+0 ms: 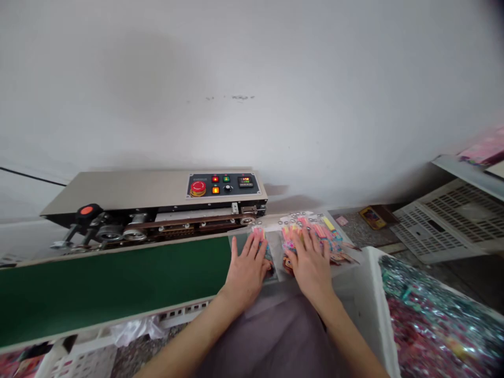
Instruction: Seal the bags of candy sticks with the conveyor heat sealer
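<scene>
My left hand lies flat with fingers spread on a clear plastic bag with colourful contents. That bag rests at the right end of the green conveyor belt. To its right, my right hand presses flat on several similar clear bags, which overlap in a pile and show pink, yellow and blue contents. Fingers and palms hide parts of the bags. Behind the belt stands a band sealing machine, its control panel lit and carrying a red stop button.
A white-rimmed box of shiny wrapped packets stands at the lower right. Beyond it a white slatted crate lies near the wall. Another white crate is below the belt. Wheels and knobs jut from the machine's left front.
</scene>
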